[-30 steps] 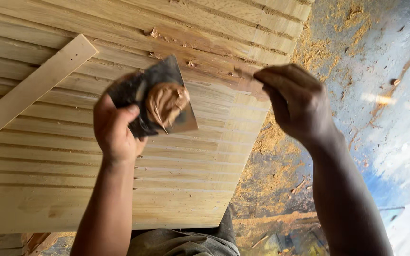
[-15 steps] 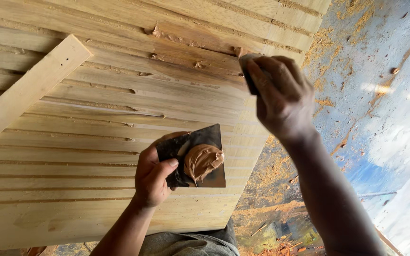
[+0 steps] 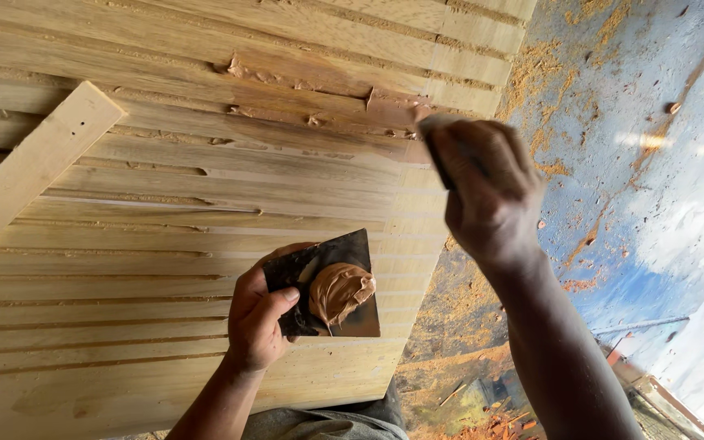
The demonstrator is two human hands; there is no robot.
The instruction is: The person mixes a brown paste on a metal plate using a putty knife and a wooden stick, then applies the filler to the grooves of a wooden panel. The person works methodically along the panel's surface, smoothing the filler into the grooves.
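Observation:
My left hand (image 3: 256, 319) grips a dark metal scraper plate (image 3: 332, 287) that carries a lump of brown wood filler (image 3: 341, 292), held over the lower part of a slatted wooden panel (image 3: 165, 204). My right hand (image 3: 482, 183) is closed around a small dark spreading blade (image 3: 437, 147) and presses it against the panel's right edge. A fresh reddish-brown smear of filler (image 3: 393, 106) lies on the slat just left of that blade. Small filler patches dot the gaps further left.
A loose pale wooden batten (image 3: 30, 167) lies diagonally across the panel's left side. To the right is a blue-grey floor (image 3: 637, 163) strewn with orange sawdust. Wood scraps and debris lie near the bottom edge.
My left hand has lowered the plate of filler from the panel's middle toward its bottom. My right hand has shifted slightly along the right edge, spreading filler there.

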